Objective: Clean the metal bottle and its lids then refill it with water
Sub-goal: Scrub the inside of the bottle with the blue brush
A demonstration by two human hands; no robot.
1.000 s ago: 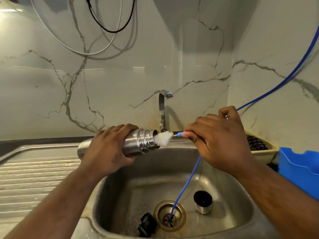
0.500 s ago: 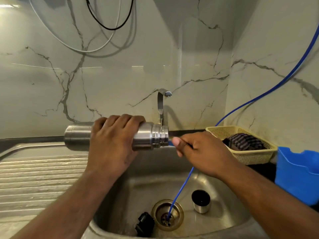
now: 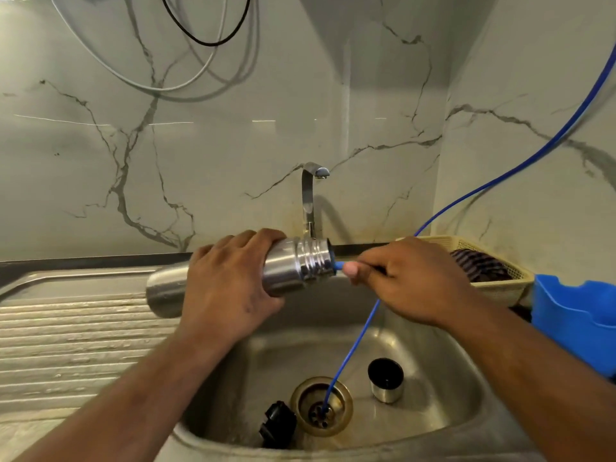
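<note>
left hand [image 3: 226,288] fingers [image 3: 253,236] curled round shiny cylindrical steel bottle [image 3: 293,265], held sideways over steel sink [image 3: 450,378]; right hand [image 3: 410,281] fingers pinch thin blue brush handle [image 3: 339,265] entering bottle mouth.

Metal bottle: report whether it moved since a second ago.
Yes. The metal bottle moved right: its mouth, then left of the tap, is now right of it.
</note>
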